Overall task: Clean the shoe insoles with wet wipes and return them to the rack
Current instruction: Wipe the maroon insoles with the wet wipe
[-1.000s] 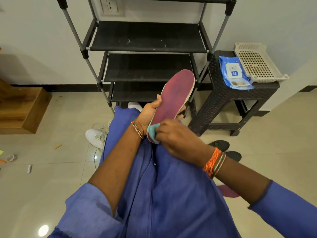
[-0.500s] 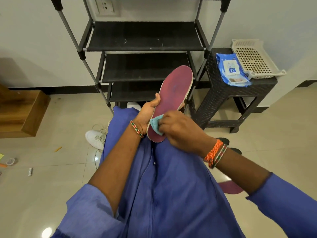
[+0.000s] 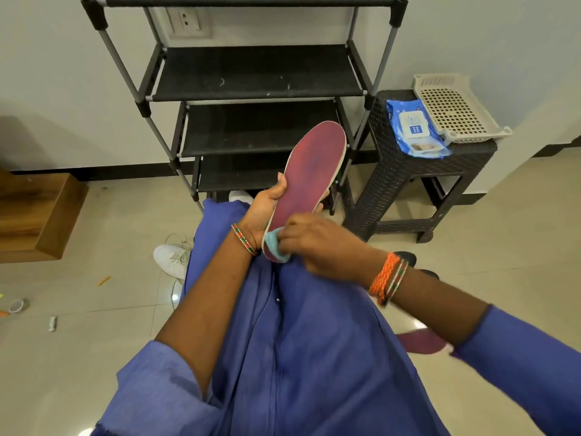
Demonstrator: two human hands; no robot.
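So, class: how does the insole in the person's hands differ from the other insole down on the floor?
The held insole is gripped by the left hand and wiped by the right hand with a wet wipe; the floor insole lies untouched. The held one shows fully; the floor one is mostly hidden. Both are maroon.

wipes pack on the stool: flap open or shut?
Shut. The white flap lies flat on the blue wipes pack on the dark stool.

A pale wall (image 3: 47, 73) with a socket (image 3: 185, 22) and dark skirting backs the room, above glossy beige floor tiles (image 3: 94, 357) that catch spots of light. A dark woven stool (image 3: 405, 190) stands at right, and a wooden step (image 3: 37, 221) at left.
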